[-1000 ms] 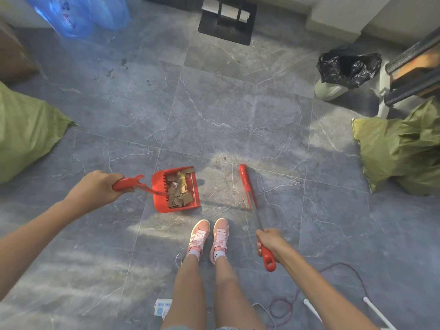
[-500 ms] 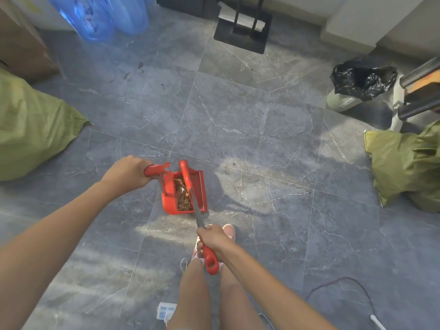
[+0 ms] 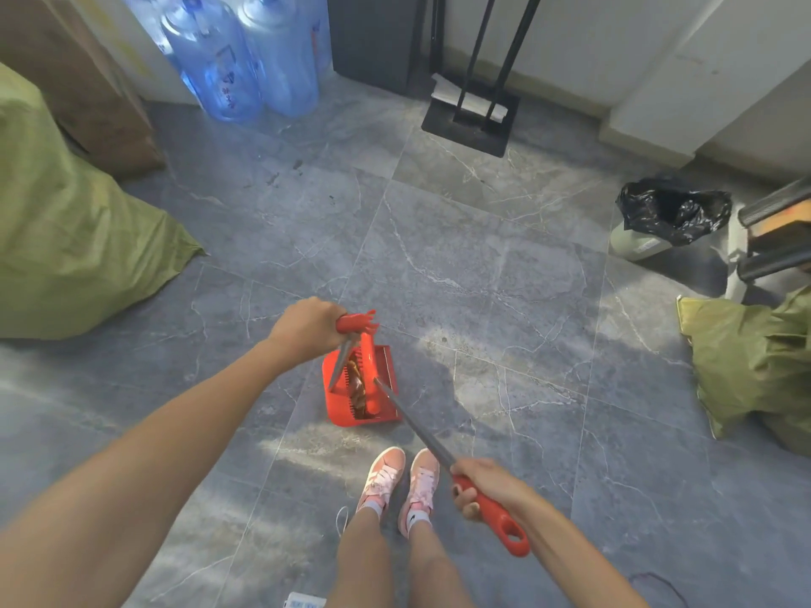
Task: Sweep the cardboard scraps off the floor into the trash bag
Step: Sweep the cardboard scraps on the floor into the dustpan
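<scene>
Gripping the red plastic dustpan (image 3: pixel 338 414), now tipped upright, the left hand (image 3: pixel 307 326) secures brown cardboard scraps (image 3: pixel 356 388) for bagging; right hand (image 3: pixel 487 484) holds the red broom (image 3: pixel 496 515) inside.

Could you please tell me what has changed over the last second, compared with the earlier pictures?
The right hand swung the red-handled broom leftward, from the grey tiled floor right of the red plastic dustpan into it, so its head now lies over the brown cardboard scraps. The left hand tilted the dustpan up by its handle. Both hands kept their grips; the black trash bag stayed put.
</scene>
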The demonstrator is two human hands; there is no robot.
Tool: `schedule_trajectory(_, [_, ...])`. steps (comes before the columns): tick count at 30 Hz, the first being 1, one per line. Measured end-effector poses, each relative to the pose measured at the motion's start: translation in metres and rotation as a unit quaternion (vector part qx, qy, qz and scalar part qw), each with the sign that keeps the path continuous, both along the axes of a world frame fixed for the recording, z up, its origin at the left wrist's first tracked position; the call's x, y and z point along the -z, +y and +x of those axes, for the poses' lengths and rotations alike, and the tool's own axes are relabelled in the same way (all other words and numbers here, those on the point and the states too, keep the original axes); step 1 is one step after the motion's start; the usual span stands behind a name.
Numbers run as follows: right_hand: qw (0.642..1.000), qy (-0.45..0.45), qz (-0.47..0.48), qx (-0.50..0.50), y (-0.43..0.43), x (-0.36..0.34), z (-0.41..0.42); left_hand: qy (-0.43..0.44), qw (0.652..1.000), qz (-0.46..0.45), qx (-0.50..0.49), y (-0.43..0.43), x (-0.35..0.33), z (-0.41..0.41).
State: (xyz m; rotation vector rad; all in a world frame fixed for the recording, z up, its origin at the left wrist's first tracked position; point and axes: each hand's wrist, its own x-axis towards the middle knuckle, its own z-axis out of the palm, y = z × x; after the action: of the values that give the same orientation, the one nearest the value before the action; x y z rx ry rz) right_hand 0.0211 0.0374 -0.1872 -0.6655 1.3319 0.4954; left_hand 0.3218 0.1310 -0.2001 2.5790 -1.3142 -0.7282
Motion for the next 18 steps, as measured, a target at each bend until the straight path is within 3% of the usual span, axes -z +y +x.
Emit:
schedule_trajectory(5, [0.999,-0.014,-0.024,-0.027,-0.024,-0.042,-0.024,-0.016,0.998,-0.052,-0.039,-0.010,-0.031,0.007])
schedule_trajectory(18, [0.982,-0.050,-0.160,0.082,-0.139,-0.181,-0.087,-0.042,0.973,-0.222,-0.055,-0.087,-0.154,-0.001])
